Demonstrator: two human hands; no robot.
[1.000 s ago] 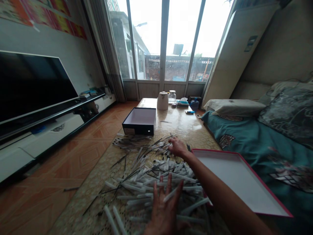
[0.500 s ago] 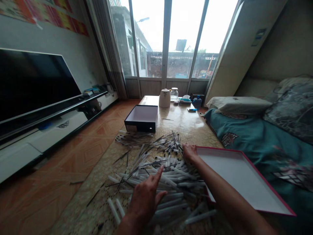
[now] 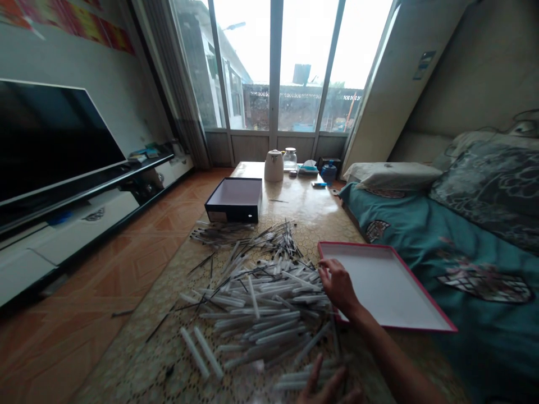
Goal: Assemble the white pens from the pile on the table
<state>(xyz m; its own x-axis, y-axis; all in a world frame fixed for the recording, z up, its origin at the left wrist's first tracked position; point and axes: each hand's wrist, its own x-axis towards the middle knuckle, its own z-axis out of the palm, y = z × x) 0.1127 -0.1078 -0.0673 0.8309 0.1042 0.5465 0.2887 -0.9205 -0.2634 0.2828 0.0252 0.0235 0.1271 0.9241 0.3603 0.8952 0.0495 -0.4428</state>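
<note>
My right hand (image 3: pixel 340 285) has its fingers bent over the left rim of a shallow red-rimmed box lid (image 3: pixel 389 289) with a white inside. Low in the view, my left hand (image 3: pixel 324 386) is partly cut off by the frame edge, fingers spread and slightly blurred. Beside its fingertips lie a few whitish plastic tubes (image 3: pixel 290 382). A large heap of similar translucent tubes (image 3: pixel 269 322) spreads left of the lid. Thin dark-ended sticks, perhaps pen refills (image 3: pixel 282 238), are tangled at the heap's far side.
A dark open box (image 3: pixel 233 214) stands on the patterned table (image 3: pixel 138 365) beyond the heap. Farther back are a kettle (image 3: pixel 274 166), a glass jar (image 3: pixel 290 159) and a tissue pack (image 3: pixel 308 168). A teal-covered couch (image 3: pixel 404 224) borders the right side.
The lid has shifted left and away from me, closer against the heap. My right hand has slid from its far corner along the left rim. My left hand has moved right and down, off the heap.
</note>
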